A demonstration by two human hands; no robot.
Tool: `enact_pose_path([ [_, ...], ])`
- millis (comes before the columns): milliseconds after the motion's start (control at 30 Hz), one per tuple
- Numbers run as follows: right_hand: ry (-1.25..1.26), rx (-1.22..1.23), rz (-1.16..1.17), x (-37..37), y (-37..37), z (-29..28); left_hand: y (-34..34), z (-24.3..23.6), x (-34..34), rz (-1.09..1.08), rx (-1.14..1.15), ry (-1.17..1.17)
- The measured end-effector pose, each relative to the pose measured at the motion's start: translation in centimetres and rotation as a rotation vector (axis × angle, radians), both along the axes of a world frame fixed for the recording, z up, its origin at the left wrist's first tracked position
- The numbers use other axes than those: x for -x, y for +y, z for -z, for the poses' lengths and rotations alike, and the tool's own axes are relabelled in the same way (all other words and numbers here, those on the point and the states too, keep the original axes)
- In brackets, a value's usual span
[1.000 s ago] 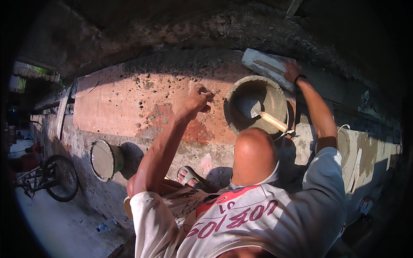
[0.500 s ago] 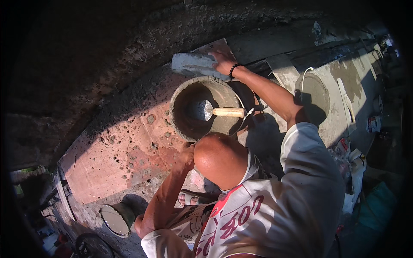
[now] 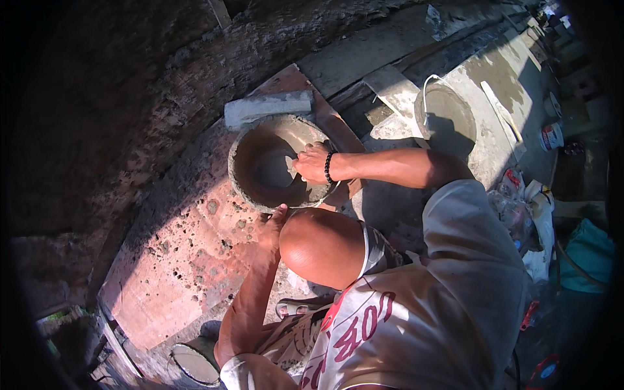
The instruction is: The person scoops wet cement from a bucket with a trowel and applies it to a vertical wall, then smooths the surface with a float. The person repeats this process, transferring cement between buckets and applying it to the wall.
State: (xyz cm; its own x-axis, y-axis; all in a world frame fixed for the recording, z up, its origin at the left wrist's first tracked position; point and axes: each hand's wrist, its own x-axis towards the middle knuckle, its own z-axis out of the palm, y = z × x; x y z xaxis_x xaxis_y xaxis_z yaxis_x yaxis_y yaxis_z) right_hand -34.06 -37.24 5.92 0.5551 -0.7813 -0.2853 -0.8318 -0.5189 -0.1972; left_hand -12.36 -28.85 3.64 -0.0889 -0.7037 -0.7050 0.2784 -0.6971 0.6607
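A round mortar-crusted bucket [image 3: 238, 162] stands on a reddish board, tilted slightly toward me. Inside it my right hand [image 3: 313, 162], with a dark bead bracelet at the wrist, is closed around the handle of a trowel [image 3: 290, 166]. The trowel's blade lies low in the bucket, and the hand covers most of the handle. My left hand [image 3: 268, 229] grips the bucket's near rim beside my bare knee [image 3: 322, 247], its fingertips up at the edge. Just beyond the bucket lies a grey oblong slab [image 3: 269, 109] smeared with mortar.
Mortar crumbs dot the reddish board [image 3: 156, 305]. A rough dark wall [image 3: 130, 130] rises along the left. To the right stand another bucket [image 3: 448, 107] with grey contents and a pale strip of wood [image 3: 500, 110]. A small bucket [image 3: 195, 363] is at lower left; plastic bags [image 3: 536, 221] lie at right.
My right hand has left the grey slab, come down into the bucket and taken hold of the trowel handle. My left hand stays at the rim. The whole view has shifted.
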Motion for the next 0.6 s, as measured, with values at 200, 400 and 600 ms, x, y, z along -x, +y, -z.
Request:
enact_pose_path([
  [200, 0.017, -0.031, 0.058, 0.0, -0.4, 1.4, -1.2, -2.7, -0.1, -0.090, 0.009, -0.088],
  [400, -0.204, -0.094, 0.214, 2.9, 1.8, -7.2, -1.2, -1.4, -0.5, -0.122, 0.100, -0.028],
  [600, -0.664, 0.210, 0.744, 16.7, 3.0, -9.7, -1.3, -1.8, 0.8, -0.172, 0.134, 0.041],
])
